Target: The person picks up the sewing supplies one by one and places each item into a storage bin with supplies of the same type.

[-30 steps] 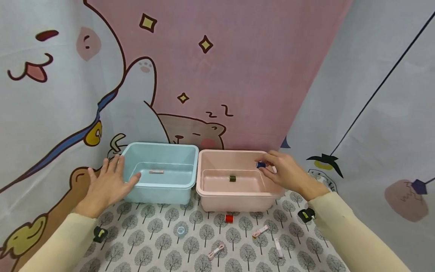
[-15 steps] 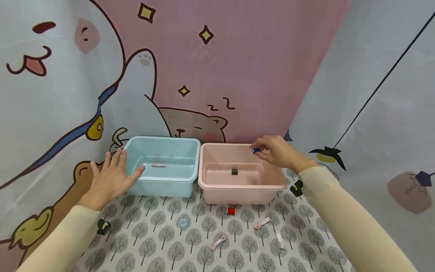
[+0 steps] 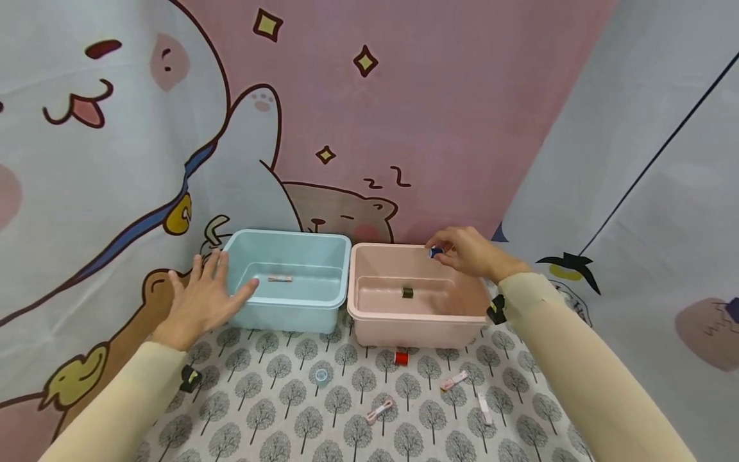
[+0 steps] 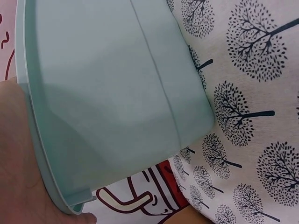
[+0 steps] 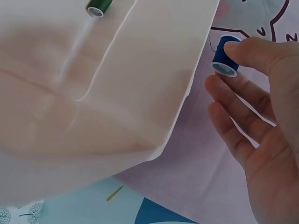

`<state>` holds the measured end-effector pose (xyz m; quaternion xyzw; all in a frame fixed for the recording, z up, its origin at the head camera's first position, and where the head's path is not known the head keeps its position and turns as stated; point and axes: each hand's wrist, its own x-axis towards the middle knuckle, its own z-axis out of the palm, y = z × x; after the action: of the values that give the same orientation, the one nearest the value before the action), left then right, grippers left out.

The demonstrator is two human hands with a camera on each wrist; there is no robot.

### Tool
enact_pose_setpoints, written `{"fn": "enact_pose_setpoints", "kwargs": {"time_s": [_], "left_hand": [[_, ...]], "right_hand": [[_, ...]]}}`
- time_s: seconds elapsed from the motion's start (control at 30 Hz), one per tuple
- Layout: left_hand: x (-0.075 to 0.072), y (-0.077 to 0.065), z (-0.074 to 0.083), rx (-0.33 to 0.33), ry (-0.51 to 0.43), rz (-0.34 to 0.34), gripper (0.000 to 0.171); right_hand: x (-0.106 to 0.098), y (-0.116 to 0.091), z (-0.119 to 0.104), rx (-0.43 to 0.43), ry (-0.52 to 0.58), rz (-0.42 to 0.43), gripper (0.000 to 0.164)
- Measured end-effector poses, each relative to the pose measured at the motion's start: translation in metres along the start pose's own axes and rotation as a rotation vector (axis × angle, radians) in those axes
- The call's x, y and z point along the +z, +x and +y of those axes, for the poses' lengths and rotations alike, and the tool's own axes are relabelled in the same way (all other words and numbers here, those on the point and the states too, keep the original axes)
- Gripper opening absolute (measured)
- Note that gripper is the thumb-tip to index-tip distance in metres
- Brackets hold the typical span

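Observation:
My right hand (image 3: 470, 250) pinches a blue spool of thread (image 5: 225, 56) between thumb and fingertips, over the back right of the pink tub (image 3: 416, 319). Inside that tub lies a dark green spool of thread (image 3: 407, 292). With fingers spread, my left hand (image 3: 202, 301) rests at the left rim of the light blue tub (image 3: 288, 301); in the left wrist view it lies along the tub's rim (image 4: 35, 121). A small pale pink bundle (image 3: 280, 278) lies on the blue tub's floor.
In front of the tubs, on the tree-print cloth (image 3: 277, 410), lie a red spool of thread (image 3: 401, 359), a small light blue ring-shaped piece (image 3: 321, 376), pink bundled cords (image 3: 380, 411), another pink bundle (image 3: 454, 380) and a white strip (image 3: 484, 409). A cartoon-print curtain (image 3: 450, 115) hangs behind.
My right hand has shifted back and slightly left over the pink tub with the blue spool still pinched. My left hand stays at the blue tub; the head view has shifted somewhat.

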<state>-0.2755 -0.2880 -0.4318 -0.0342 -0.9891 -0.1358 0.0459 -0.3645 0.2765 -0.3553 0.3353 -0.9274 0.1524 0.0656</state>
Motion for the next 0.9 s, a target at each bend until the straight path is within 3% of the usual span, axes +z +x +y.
{"fn": "enact_pose_setpoints", "kwargs": {"time_s": [0.53, 0.77, 0.9], "left_hand": [[0.001, 0.003, 0.000, -0.007, 0.015, -0.007, 0.122], [0.002, 0.004, -0.001, -0.010, 0.020, -0.009, 0.122], [0.001, 0.004, 0.000, -0.009, 0.019, -0.011, 0.122]], "right_hand": [[-0.001, 0.004, 0.002, 0.049, -0.016, 0.007, 0.029], [-0.003, -0.012, -0.001, 0.022, -0.039, 0.086, 0.031], [-0.003, -0.030, -0.006, 0.050, -0.032, 0.129, 0.031]]}}
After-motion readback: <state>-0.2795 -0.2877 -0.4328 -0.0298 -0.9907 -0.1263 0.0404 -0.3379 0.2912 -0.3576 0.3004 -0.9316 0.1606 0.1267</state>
